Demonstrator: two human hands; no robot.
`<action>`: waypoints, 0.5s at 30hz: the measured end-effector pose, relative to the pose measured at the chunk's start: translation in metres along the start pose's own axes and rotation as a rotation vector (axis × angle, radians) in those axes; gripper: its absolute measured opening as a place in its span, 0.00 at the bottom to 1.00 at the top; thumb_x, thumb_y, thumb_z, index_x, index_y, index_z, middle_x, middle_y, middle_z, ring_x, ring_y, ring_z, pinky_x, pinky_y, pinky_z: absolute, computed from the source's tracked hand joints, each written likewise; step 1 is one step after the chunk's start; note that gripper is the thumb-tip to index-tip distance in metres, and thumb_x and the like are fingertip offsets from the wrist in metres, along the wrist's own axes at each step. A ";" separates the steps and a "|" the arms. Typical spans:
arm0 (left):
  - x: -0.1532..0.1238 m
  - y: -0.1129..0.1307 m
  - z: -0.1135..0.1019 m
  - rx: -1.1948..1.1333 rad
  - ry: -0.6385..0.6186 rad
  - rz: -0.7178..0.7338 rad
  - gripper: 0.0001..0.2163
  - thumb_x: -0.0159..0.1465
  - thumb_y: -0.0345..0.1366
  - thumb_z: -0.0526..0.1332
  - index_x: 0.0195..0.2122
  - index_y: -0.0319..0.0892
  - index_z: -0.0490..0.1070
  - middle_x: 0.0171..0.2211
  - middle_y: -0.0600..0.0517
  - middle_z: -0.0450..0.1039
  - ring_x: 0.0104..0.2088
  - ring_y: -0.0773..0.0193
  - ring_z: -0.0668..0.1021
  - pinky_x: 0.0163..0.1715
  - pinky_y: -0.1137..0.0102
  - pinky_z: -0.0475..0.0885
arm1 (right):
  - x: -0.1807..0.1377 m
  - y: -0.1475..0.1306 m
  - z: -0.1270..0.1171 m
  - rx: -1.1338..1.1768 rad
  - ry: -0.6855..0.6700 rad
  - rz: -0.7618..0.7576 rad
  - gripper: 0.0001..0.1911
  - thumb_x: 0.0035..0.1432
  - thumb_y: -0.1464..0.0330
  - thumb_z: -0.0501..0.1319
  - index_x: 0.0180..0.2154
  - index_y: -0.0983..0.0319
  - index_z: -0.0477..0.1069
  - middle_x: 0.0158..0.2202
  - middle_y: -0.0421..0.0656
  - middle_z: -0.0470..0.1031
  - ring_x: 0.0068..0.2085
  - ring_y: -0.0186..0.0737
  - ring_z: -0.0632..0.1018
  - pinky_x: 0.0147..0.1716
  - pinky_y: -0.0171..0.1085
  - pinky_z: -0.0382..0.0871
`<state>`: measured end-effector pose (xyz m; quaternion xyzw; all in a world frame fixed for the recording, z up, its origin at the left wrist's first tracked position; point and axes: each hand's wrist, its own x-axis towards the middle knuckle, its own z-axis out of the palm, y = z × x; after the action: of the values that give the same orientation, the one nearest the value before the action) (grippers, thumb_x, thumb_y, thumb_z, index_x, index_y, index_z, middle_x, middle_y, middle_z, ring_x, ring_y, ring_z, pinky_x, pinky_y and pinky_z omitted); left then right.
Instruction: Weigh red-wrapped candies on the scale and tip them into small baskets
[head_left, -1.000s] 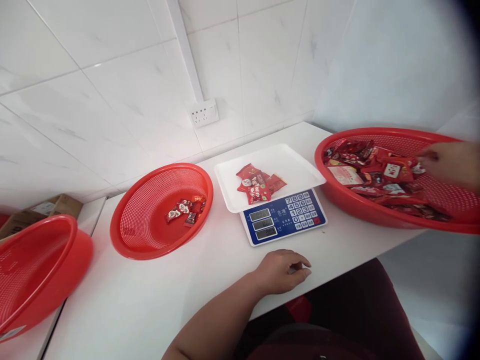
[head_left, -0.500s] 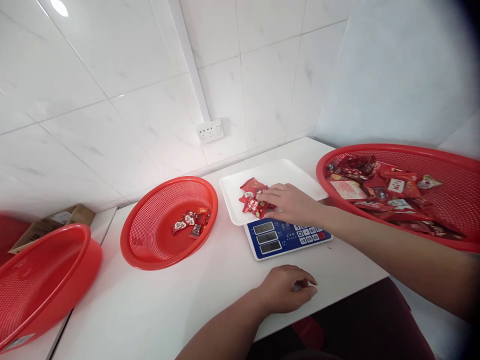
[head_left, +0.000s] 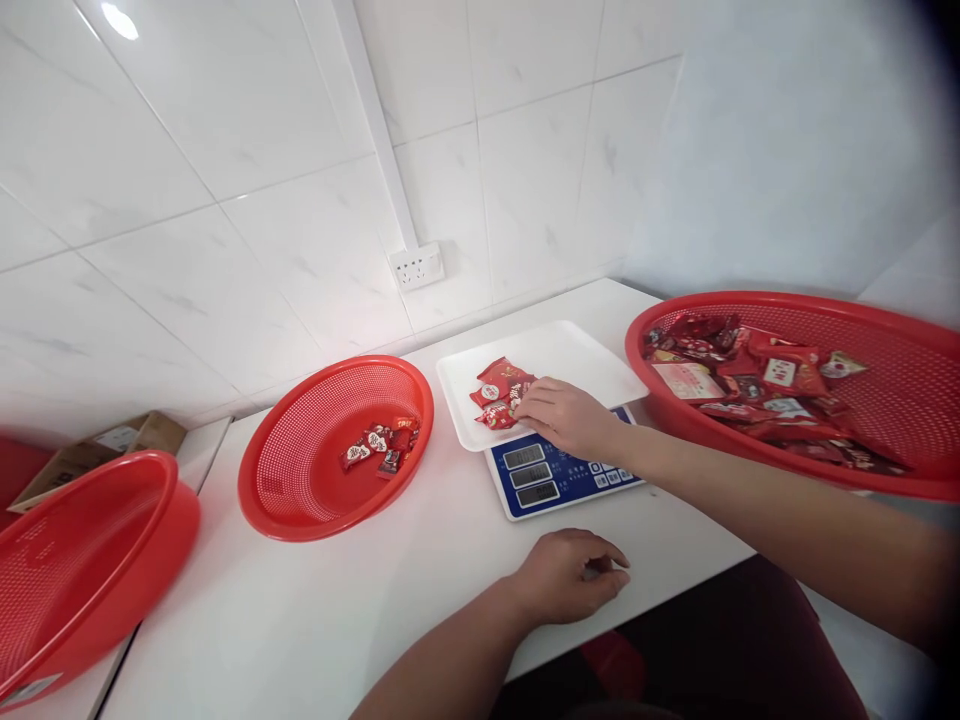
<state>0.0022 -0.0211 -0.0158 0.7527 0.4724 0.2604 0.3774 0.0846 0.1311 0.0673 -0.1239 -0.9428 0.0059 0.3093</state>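
Observation:
Small red candy packets [head_left: 493,390] lie in a loose pile on the white tray [head_left: 559,350] of a digital scale. Above the tray's front edge, my right hand [head_left: 566,415] has its fingers bent together on the right side of the pile, pinching a packet there; the fingertips partly hide it. Below the tray is the scale's blue panel [head_left: 559,465], with three small displays and keys that my right hand and wrist partly cover. My left hand [head_left: 574,578] rests on the white table near its front edge, fingers loosely curled, thumb apart, holding nothing.
A red mesh basket [head_left: 259,440] with several candy packets stands left of the scale. Another, larger basket [head_left: 930,325] at the right holds many red packets. A third red basket [head_left: 169,510] and a cardboard box [head_left: 154,432] are far left. A wall socket [head_left: 417,266] sits behind.
My right hand has shifted slightly and its fingers are now more bent. The packets under it have moved a little, and the top display's reading looks different. My left hand has stayed put.

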 end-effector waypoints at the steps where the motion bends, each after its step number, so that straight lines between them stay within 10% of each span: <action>1: 0.000 0.000 0.000 0.000 0.001 0.002 0.11 0.60 0.36 0.58 0.41 0.42 0.75 0.34 0.51 0.75 0.33 0.67 0.75 0.38 0.75 0.70 | 0.002 -0.001 -0.002 0.007 0.012 0.008 0.13 0.62 0.71 0.51 0.34 0.61 0.73 0.32 0.45 0.76 0.37 0.43 0.72 0.40 0.44 0.69; 9: -0.001 0.002 -0.004 -0.079 -0.030 -0.059 0.11 0.61 0.38 0.58 0.42 0.44 0.74 0.35 0.52 0.74 0.33 0.67 0.74 0.37 0.74 0.70 | 0.009 -0.025 -0.053 0.173 0.247 0.375 0.07 0.61 0.69 0.52 0.35 0.58 0.68 0.33 0.43 0.74 0.36 0.41 0.74 0.37 0.41 0.70; 15: 0.001 -0.003 -0.001 -0.351 0.029 -0.125 0.26 0.56 0.41 0.65 0.55 0.43 0.62 0.33 0.52 0.74 0.34 0.66 0.75 0.39 0.70 0.71 | -0.051 -0.039 -0.059 0.290 0.249 0.612 0.07 0.58 0.63 0.56 0.33 0.58 0.69 0.30 0.41 0.75 0.30 0.39 0.76 0.27 0.36 0.71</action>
<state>0.0002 -0.0193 -0.0178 0.6406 0.4711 0.3256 0.5116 0.1498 0.0778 0.0892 -0.3548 -0.8065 0.2168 0.4203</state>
